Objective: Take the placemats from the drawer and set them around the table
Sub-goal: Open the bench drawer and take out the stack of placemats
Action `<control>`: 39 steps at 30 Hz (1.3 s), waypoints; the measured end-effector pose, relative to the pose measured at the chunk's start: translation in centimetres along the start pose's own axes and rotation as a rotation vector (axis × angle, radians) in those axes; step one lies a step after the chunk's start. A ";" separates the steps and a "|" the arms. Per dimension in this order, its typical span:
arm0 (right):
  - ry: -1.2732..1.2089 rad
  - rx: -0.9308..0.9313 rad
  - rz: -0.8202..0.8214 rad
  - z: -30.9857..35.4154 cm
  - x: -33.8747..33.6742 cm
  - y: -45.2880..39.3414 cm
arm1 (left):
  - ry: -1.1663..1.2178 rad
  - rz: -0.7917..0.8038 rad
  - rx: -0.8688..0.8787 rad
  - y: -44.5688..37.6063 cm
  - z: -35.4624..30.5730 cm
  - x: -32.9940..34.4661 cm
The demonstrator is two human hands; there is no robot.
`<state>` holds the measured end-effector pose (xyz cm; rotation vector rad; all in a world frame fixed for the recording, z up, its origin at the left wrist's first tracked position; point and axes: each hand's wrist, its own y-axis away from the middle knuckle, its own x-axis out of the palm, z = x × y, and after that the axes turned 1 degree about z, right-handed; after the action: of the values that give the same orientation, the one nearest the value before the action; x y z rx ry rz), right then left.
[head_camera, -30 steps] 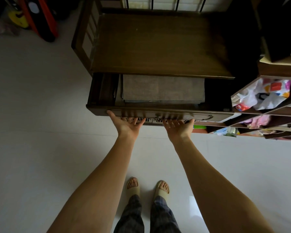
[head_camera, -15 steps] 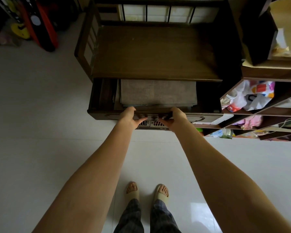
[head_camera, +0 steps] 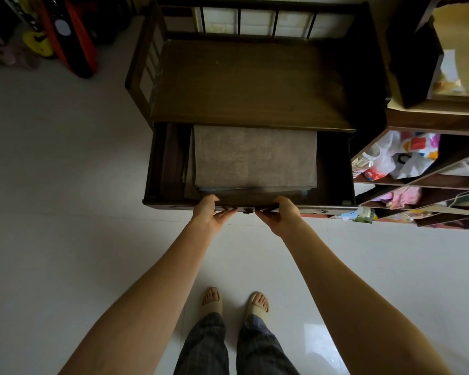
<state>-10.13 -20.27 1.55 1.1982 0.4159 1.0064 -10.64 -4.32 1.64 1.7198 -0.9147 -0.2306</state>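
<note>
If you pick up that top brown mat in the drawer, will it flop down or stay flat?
The top placemat would probably bend a little but not flop like a towel: it lies very flat with straight edges and sharp corners. Its woven-looking surface likely is not slippery. It looks thin, so probably light. More mats sit under it in the drawer, so it might drag one along.

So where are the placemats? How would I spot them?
Find the dark wooden cabinet and its pulled-out drawer, which both hands hold by the front edge. The placemats are the flat grey-brown woven stack inside, paler than the dark wood around them.
</note>
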 end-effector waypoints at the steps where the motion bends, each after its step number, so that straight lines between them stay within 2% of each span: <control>1: 0.037 -0.007 0.012 -0.2 -0.3 0.0 | -0.045 -0.007 -0.021 0.0 0.1 -0.3; 3: 0.127 0.008 0.046 -0.6 -1.1 0.5 | -0.248 0.039 -0.098 0.9 0.1 -1.2; 5: 0.291 0.014 0.096 -0.3 -2.2 1.9 | -0.566 0.149 -0.132 2.4 -0.4 -2.3; 7: 0.428 -0.080 0.124 1.2 -2.9 3.2 | -0.816 0.198 -0.055 4.0 -1.9 -2.8; 8: 0.440 -0.163 0.117 2.3 -2.9 3.5 | -0.868 0.180 0.021 4.3 -2.8 -2.8; 11: 0.456 -0.422 0.001 6.0 -1.6 3.3 | -0.802 0.083 0.242 4.0 -6.5 -2.0; 14: 0.663 -0.589 -0.168 8.0 0.4 2.4 | -0.729 -0.006 0.356 2.6 -9.3 -1.0; 16: 0.863 -0.681 -0.249 8.2 1.5 1.4 | -0.784 -0.096 0.407 0.6 -10.7 -0.6; 18: 1.122 -0.848 -0.224 7.7 2.9 0.4 | -0.890 -0.149 0.415 -1.6 -11.7 -0.3; 20: 1.404 -0.986 -0.080 6.6 4.7 -0.6 | -0.988 -0.161 0.354 -3.1 -12.3 0.0; 23: 1.783 -0.978 0.159 4.9 7.5 -2.0 | -1.053 -0.109 0.296 -4.2 -12.4 0.6; 26: 2.023 -0.938 0.176 3.8 9.0 -3.7 | -1.043 -0.062 0.246 -4.7 -11.8 1.1; 32: 2.098 -0.838 0.199 3.3 9.3 -4.9 | -0.958 -0.119 0.159 -6.2 -13.1 1.4; 39: 2.086 -0.829 0.249 3.4 9.0 -5.4 | -0.905 -0.125 0.098 -5.6 -12.5 2.3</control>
<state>-0.61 -14.93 -0.10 -0.9610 1.2181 2.0733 0.69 3.77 1.88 1.7610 -1.4706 -1.1241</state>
